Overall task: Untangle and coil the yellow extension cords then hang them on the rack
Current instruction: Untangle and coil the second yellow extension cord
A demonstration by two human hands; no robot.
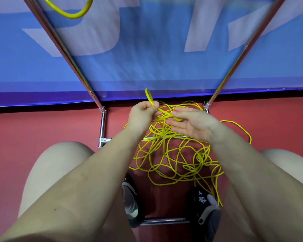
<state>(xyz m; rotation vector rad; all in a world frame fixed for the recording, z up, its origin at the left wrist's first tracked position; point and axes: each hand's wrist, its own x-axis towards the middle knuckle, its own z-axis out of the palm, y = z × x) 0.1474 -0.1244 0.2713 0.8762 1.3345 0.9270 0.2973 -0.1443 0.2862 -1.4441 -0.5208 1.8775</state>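
Two bare hands work just above one big tangle of yellow cord that sprawls on the red floor below and between them. The left hand is curled, pinching a doubled bend of cord whose small loop sticks up past its fingertips. The right hand is spread with its fingers nearly straight, strands draped over them; it clasps nothing. Two chrome rack poles slant up and away beyond the hands, one on each side, and one more yellow loop hangs far above the left hand. Two dark shoes sit beneath the forearms, against a low chrome bar.
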